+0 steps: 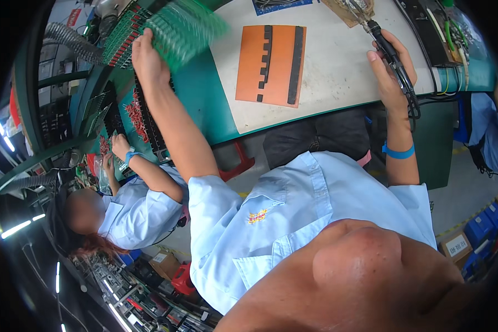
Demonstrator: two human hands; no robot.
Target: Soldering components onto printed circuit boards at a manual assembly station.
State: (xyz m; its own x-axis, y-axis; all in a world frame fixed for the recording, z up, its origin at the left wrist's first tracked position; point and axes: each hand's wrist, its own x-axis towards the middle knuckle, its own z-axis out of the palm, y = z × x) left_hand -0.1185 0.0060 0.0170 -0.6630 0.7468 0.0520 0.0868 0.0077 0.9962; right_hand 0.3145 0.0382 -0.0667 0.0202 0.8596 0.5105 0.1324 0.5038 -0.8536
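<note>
Your view is brightly and evenly lit over the desk point(337, 72), with only soft shadows there. The fisheye bends its edges and leaves a black rim around the picture. The green board point(191, 27) is smeared by motion blur. Strip lights point(14, 229) glare at lower left, where the scene dims.

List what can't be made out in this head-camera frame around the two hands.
- Green circuit board at the left hand, head view: motion-blurred, its parts unreadable.
- Tip of the black soldering iron in the right hand: lost against the brown clutter at the top edge.
- Fingers of the left hand: hidden behind the board.
- Red parts in the black tray: too small to identify.
</note>
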